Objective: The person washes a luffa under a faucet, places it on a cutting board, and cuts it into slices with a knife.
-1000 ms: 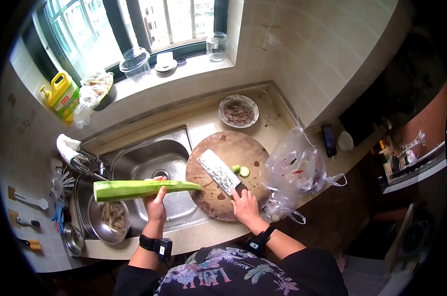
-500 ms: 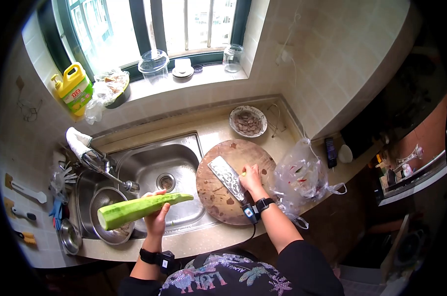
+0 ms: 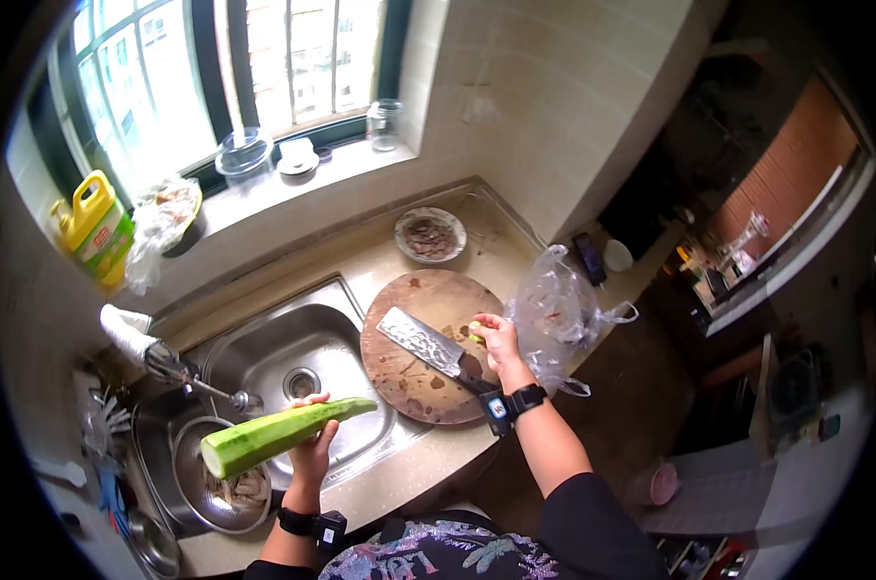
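My left hand [image 3: 312, 443] is closed around a long peeled green gourd [image 3: 281, 435], possibly a luffa, held over the sink [image 3: 273, 338]. Its thick cut end points left and its thin end right. In my right hand [image 3: 497, 340], a small yellow-green piece [image 3: 475, 332] is pinched between the fingertips above the right side of the round wooden chopping board [image 3: 428, 389]. A cleaver [image 3: 420, 340] lies flat on the board, its handle partly hidden by my right wrist. Just right of that hand is a clear plastic bag [image 3: 554, 309].
A metal strainer [image 3: 188, 454] with pale pieces in it stands in the left basin, near the faucet [image 3: 220, 391]. Behind the board is a patterned bowl [image 3: 430, 235] of sliced food. A phone [image 3: 588, 259] lies beyond the bag. A yellow detergent bottle [image 3: 98, 232] stands at left.
My view has turned to the right. My right hand has risen from beside the cleaver with the small piece and moved towards the plastic bag. My left hand still holds the gourd.
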Demonstrator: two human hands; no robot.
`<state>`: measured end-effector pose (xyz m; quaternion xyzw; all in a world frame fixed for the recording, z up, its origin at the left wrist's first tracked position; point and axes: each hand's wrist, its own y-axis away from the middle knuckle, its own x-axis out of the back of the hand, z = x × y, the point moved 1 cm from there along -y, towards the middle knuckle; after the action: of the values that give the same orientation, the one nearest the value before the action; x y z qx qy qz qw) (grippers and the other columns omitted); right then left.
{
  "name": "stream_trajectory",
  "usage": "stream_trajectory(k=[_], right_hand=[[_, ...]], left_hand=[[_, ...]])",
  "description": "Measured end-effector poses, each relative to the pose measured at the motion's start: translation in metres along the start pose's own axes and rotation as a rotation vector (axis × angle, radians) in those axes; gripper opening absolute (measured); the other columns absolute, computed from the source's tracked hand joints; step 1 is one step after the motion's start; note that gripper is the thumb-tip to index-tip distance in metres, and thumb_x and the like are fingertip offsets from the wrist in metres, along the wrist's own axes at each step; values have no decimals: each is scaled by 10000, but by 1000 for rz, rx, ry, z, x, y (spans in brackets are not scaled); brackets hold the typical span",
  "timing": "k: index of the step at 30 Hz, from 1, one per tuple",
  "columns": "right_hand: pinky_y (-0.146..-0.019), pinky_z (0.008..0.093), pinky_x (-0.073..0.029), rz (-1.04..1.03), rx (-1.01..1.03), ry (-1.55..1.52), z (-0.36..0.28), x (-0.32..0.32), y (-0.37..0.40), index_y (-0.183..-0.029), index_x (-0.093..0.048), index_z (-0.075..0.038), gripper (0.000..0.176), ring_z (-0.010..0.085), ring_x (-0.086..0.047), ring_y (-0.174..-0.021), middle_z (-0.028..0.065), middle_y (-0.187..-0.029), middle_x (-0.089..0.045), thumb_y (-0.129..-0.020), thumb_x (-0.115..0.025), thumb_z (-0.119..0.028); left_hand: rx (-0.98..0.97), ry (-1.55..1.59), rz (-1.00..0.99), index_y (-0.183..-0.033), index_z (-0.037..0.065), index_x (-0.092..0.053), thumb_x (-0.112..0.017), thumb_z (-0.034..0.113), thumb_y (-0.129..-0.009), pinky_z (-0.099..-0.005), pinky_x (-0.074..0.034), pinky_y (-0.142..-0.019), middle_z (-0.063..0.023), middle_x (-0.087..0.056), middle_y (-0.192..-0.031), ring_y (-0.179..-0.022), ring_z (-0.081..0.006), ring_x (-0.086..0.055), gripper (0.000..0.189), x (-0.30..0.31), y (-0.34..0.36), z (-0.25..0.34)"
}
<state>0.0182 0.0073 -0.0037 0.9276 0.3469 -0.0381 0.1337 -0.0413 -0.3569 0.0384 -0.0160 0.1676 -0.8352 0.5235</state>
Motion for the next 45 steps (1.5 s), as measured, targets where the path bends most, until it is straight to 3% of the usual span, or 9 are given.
stream_trajectory(k=[5, 11, 17, 23, 27, 31, 35, 41, 45], right_hand=[[-725, 273, -484, -279, -282, -560, -38, 61, 114, -936, -590, -24, 164, 203, -592, -844, 107, -918, -614, -780, -571, 22], [-658, 301, -457, -133, -355, -946, 41, 205, 254, -863, -558, -67, 71, 241, -555, -838, 130, -979, -567, -792, -562, -69], [-572, 245, -418, 732, -333, -1219, 164, 384, 409, -785, -533, -17, 89, 202, -517, -711, 119, -774, -546, -785, -555, -103], [-528, 272, -505, 1222, 154, -995, 117, 623, 465, -698, -508, -87, 115, 171, -560, -585, 35, -643, -533, -764, -561, -166], [-653, 449, -545, 1667, 103, -823, 53, 735, 481, -1244, -357, -78, 600, 349, -522, -866, 171, -1143, -429, -831, -548, -468], [-749, 555, -498, 1474, -165, -763, 103, 752, 475, -1358, -254, -117, 676, 400, -416, -1011, 170, -1349, -267, -841, -515, -466], [-830, 550, -465, 1296, -376, -684, 171, 692, 439, -1263, -338, -65, 579, 335, -479, -931, 199, -1192, -383, -806, -602, -302], [-611, 342, -526, 641, -570, -278, 162, 583, 331, -1000, -551, -75, 204, 194, -592, -672, 73, -813, -599, -837, -570, -197], [-652, 255, -514, -55, -422, 24, 82, 458, 227, -1044, -594, -65, 246, 121, -601, -722, 55, -872, -636, -823, -632, -167]], left_hand=[[-13, -35, -68, -1133, 57, -367, -595, -132, -715, -378, -383, -965, -136, -529, -1115, -1093, -241, -499, 512, -12, -16, 5], [-51, -207, -62, -1134, 21, -456, -586, -38, -758, -347, -387, -931, -117, -555, -1084, -1038, -211, -509, 402, -40, -34, 14], [-346, -736, 7, -1072, -14, -550, -574, 48, -838, -348, -417, -911, -103, -579, -1058, -984, -212, -536, 243, -68, -45, 23], [-406, -806, 164, -1080, -17, -549, -571, 57, -847, -346, -419, -909, -103, -581, -1060, -981, -213, -539, 246, -159, -23, 51], [-398, -811, 182, -1086, -18, -548, -568, 63, -852, -345, -420, -908, -103, -582, -1061, -979, -214, -542, 248, -193, -15, 54], [-399, -811, 197, -1091, -20, -547, -566, 69, -858, -344, -422, -907, -104, -583, -1062, -977, -214, -544, 250, -210, -15, 57], [-389, -808, 210, -1096, -21, -547, -564, 75, -864, -343, -423, -906, -104, -584, -1063, -975, -215, -546, 253, -199, -21, 60], [-375, -738, 258, -1105, -25, -532, -575, 58, -859, -339, -414, -918, -104, -585, -1074, -993, -205, -546, 264, -122, -17, 62], [-449, -629, 221, -1122, 10, -477, -574, 18, -843, -317, -377, -941, -88, -531, -1088, -1047, -185, -503, 295, -119, 7, 77]])
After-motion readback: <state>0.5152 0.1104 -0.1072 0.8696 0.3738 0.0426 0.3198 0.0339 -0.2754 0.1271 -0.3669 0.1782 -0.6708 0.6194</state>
